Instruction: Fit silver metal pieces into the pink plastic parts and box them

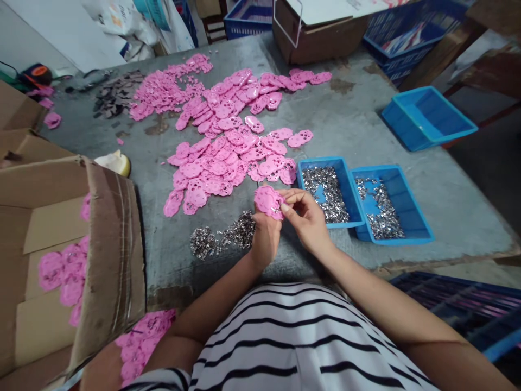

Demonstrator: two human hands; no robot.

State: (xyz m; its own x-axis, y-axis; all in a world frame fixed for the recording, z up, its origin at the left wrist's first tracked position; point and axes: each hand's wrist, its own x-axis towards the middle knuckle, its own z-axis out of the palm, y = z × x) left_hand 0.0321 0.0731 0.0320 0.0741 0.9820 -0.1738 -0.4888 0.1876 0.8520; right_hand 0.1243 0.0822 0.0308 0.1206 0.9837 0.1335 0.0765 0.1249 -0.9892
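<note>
A pink plastic piece [268, 201], flat with a wavy outline and small holes, is held up above the table edge nearest me. My left hand [265, 239] grips it from below, fingers closed behind it. The thumb and fingertips of my right hand [307, 217] pinch its right side; anything small between them is too tiny to make out. Just left of my left hand lie small heaps of shiny metal bits [203, 243]. Right of my right hand stand a blue tray [355, 216] and a second blue tray [423, 231], both holding metal bits.
Piles of similar pink pieces [220, 163] cover the table's middle, with smaller pink parts [163, 89] and dark flat pieces [116, 95] behind. A cardboard box [116, 250] stands at left, pink pieces inside. Another blue tray [427, 117] sits at the right edge. A brown carton [321, 41] is at the back.
</note>
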